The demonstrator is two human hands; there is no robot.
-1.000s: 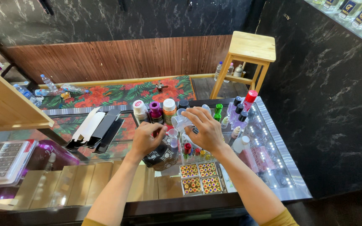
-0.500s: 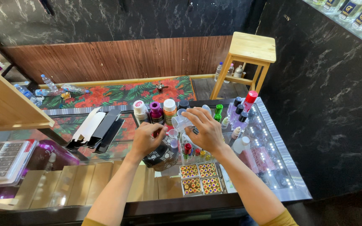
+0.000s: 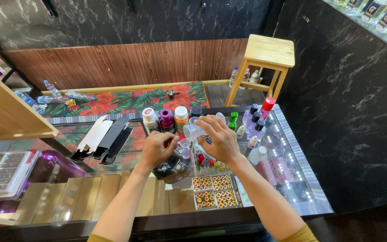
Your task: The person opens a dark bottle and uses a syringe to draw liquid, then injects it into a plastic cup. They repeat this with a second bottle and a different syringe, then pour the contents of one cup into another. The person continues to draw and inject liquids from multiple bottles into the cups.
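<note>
Over the past second nothing had shifted: left hand [image 3: 156, 149] pinched a small funnel [image 3: 184, 143], right hand [image 3: 220, 138] gripped a tilted clear beaker [image 3: 194, 131].

One wooden stool [image 3: 268, 56], four vial trays [image 3: 213, 192]

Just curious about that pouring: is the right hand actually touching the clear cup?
Touching. The head view shows the right hand wrapped over the clear cup, fingers on it.
</note>
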